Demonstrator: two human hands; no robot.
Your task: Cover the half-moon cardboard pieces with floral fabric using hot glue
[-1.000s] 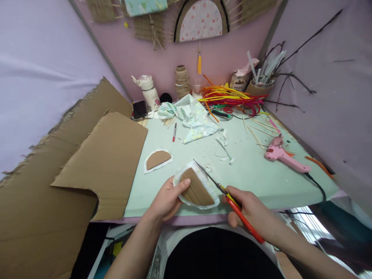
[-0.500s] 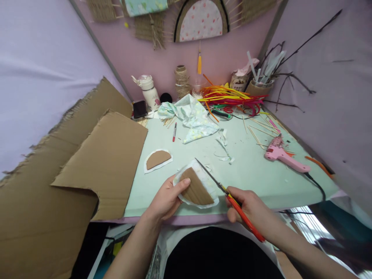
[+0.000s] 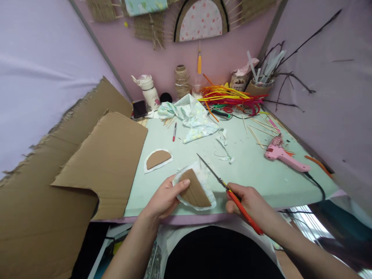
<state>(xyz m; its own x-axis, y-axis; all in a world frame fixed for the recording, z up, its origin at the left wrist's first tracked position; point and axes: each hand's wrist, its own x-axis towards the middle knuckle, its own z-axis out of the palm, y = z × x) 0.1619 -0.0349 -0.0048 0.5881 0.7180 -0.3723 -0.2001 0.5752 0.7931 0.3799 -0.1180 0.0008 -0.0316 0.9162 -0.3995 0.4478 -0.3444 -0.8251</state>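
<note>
Between the thumb and fingers of my left hand [image 3: 167, 195] is a half-round cardboard piece [image 3: 196, 190] with a border of pale fabric around it. My right hand [image 3: 247, 201] grips scissors [image 3: 240, 209] with red and yellow handles. Their blades look closed and point up and to the left, just right of the cardboard piece and apart from it. A second half-round cardboard piece [image 3: 159, 159], edged in white fabric, lies on the table behind my left hand.
Large cardboard sheets [image 3: 107, 155] cover the left side. A crumpled patterned cloth [image 3: 194, 118], a red marker [image 3: 174, 132] and fabric scraps [image 3: 223, 149] lie further back. A pink glue gun [image 3: 286, 157] rests at right, its cord over the edge. Coloured pipe cleaners [image 3: 232, 96] are heaped behind.
The scissors have shifted slightly away from the cardboard piece, up and to the right. The held piece has tilted and moved a little left.
</note>
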